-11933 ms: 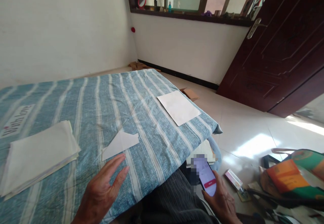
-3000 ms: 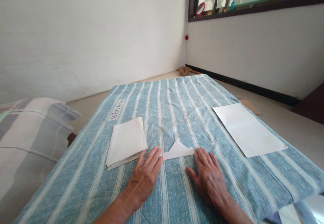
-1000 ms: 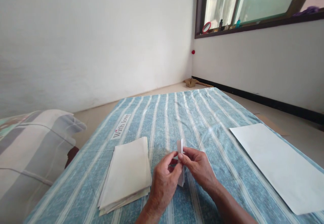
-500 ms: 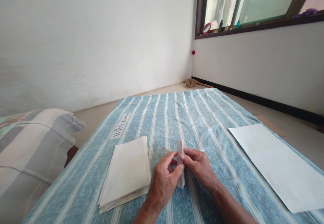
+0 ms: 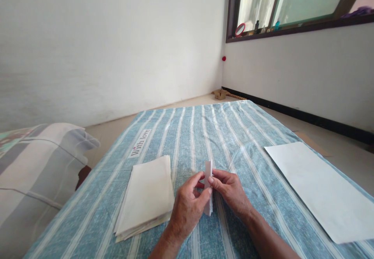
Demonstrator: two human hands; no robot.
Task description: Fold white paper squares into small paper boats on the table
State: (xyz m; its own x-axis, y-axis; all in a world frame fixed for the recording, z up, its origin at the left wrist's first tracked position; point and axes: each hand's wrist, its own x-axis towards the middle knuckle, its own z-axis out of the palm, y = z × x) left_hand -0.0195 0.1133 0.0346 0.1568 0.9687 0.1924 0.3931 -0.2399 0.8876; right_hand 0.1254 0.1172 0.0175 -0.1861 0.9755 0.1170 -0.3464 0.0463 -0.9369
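Note:
A narrow folded strip of white paper (image 5: 208, 168) stands upright on its edge between my two hands, its long side pointing away from me. My left hand (image 5: 191, 198) pinches it from the left, thumb on the near part and fingers bent behind. From the right, my right hand (image 5: 230, 190) grips the same paper with its thumb pressed on the middle and its fingers along the far side. The paper's layers lie close together, and part of it is hidden by my thumbs. Beside my left hand rests a stack of off-white paper sheets (image 5: 147, 194).
A large white sheet (image 5: 318, 190) lies at the right edge of the table, which has a blue striped cloth (image 5: 181, 130). Left of the table is a fabric-covered piece of furniture (image 5: 37, 165). A small cardboard box (image 5: 220, 94) sits on the floor by the far corner.
My hands keep nearly the same grip on the folded paper. The whole view has shifted very slightly; the stack and the large sheet have stayed in place.

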